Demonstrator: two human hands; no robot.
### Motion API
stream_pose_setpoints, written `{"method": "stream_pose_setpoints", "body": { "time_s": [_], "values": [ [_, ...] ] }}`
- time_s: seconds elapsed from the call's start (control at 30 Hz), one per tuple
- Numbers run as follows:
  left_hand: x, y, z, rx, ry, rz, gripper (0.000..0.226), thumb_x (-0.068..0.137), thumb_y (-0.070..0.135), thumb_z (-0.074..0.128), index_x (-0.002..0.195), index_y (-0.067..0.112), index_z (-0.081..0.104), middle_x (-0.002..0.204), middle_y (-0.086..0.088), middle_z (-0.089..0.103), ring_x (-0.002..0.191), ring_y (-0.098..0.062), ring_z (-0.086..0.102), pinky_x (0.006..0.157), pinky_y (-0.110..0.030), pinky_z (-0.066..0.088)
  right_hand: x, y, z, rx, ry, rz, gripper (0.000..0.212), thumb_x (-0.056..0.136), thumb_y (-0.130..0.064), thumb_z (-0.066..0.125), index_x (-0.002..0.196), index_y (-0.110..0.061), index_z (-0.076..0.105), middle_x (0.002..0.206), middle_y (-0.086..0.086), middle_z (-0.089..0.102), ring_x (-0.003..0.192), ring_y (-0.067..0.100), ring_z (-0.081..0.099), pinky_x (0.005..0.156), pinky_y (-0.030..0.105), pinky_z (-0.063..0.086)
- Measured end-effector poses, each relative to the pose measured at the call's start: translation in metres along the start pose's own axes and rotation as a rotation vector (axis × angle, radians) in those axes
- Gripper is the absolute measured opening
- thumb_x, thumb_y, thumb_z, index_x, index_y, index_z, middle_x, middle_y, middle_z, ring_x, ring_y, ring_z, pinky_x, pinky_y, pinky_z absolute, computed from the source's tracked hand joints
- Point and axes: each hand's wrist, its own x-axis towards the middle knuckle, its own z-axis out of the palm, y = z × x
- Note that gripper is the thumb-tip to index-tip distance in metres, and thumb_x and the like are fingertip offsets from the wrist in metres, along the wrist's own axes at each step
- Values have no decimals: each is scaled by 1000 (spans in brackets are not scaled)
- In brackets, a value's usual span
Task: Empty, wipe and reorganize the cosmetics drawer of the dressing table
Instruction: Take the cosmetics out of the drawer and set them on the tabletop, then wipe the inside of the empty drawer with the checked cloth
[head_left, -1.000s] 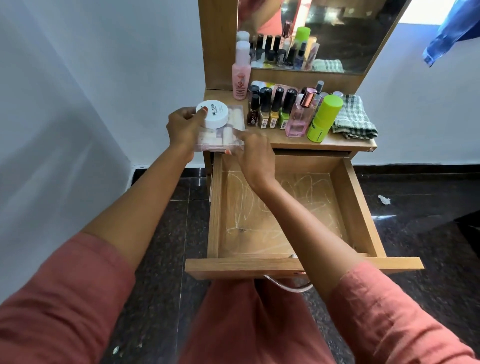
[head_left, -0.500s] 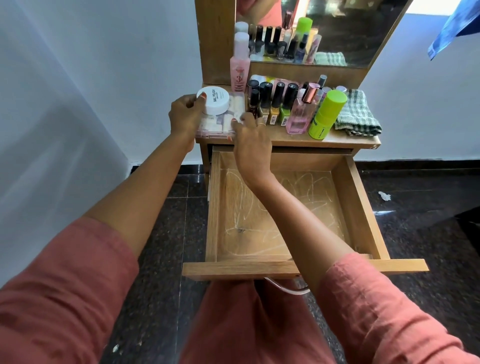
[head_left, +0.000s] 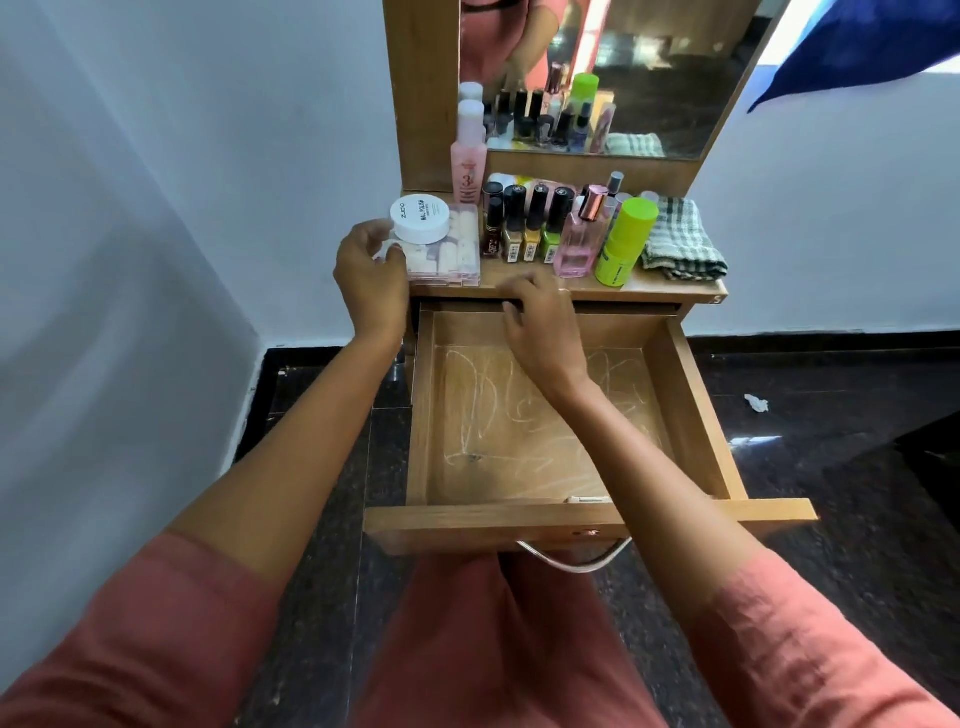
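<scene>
The wooden drawer (head_left: 691, 415) is pulled out and holds nothing; white scribble marks cover its floor. On the left of the dressing table top (head_left: 675, 288) rests a clear box (head_left: 452, 254) of pale items, with a white round jar (head_left: 421, 218) lying on top. My left hand (head_left: 371, 270) curls its fingers and thumb round the box's left end. Holding nothing, my right hand (head_left: 540, 322) hovers with loosely curled fingers over the drawer's back edge.
Right of the box stand several nail polish bottles (head_left: 524, 228), a pink perfume bottle (head_left: 576, 249), a lime green bottle (head_left: 623, 241) and a folded checked cloth (head_left: 680, 244). A tall pink bottle (head_left: 469, 156) stands before the mirror (head_left: 649, 78). A wall is close on the left.
The box with the jar went from in front of the table onto its top. My right hand let go of it and drew back toward the drawer.
</scene>
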Motion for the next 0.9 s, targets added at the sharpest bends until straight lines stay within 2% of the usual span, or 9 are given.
{"method": "stream_pose_setpoints", "body": {
  "time_s": [0.1,0.2,0.3,0.43,0.57,0.67,0.73,0.8,0.9],
  "values": [
    [-21,5,11,-45,-48,49,26,86,-5,49,109,2,59,116,-12,61,103,-14,57,71,2,43,-11,17,-16,18,-7,90,25,87,-1,48,106,-4,64,110,12,61,107,25,51,90,28,39],
    [-45,11,29,-52,-146,67,25,87,-3,49,109,3,59,104,-6,62,89,-6,54,69,3,42,-19,36,-34,29,30,162,25,86,-1,48,101,-5,67,107,11,64,105,25,53,86,22,35],
    [-71,16,49,-72,-278,66,21,88,0,51,107,5,59,96,0,58,78,2,51,68,3,41,-24,56,-54,45,81,243,23,86,-1,48,97,-5,68,105,12,66,103,25,56,88,28,41],
    [-96,22,81,-112,-368,59,17,88,2,53,103,3,62,99,-1,60,84,-6,52,67,3,41,-21,85,-77,76,168,388,22,86,-3,50,97,-3,69,105,16,67,100,27,60,85,22,39],
    [-115,27,119,-94,-471,26,19,88,4,53,104,3,64,102,-6,65,87,-8,54,64,3,39,-8,115,-96,108,251,539,20,84,-8,55,97,-1,69,102,20,68,98,30,62,86,26,42],
    [-124,33,147,-123,-586,-23,25,88,2,52,112,-1,60,115,-15,64,95,-11,56,74,0,40,5,130,-105,196,343,683,22,84,-12,58,101,-1,66,105,18,68,100,27,62,86,23,42],
    [-126,38,163,-113,-648,-59,32,88,3,52,120,0,56,124,-15,59,111,-18,55,91,-16,43,16,138,-107,281,397,770,27,84,-15,61,106,-1,63,108,17,67,102,25,62,89,23,43],
    [-126,43,177,-41,-673,-42,39,88,7,53,127,2,51,132,-14,52,123,-23,48,105,-30,38,28,144,-107,338,409,813,33,83,-19,64,110,-2,61,112,16,65,105,25,61,94,27,45],
    [-125,46,192,37,-652,-40,45,88,11,53,131,1,44,140,-13,42,131,-23,37,109,-29,27,44,150,-104,354,396,832,40,81,-24,66,114,-2,58,116,14,62,108,24,59,97,30,46]
  ]
}}
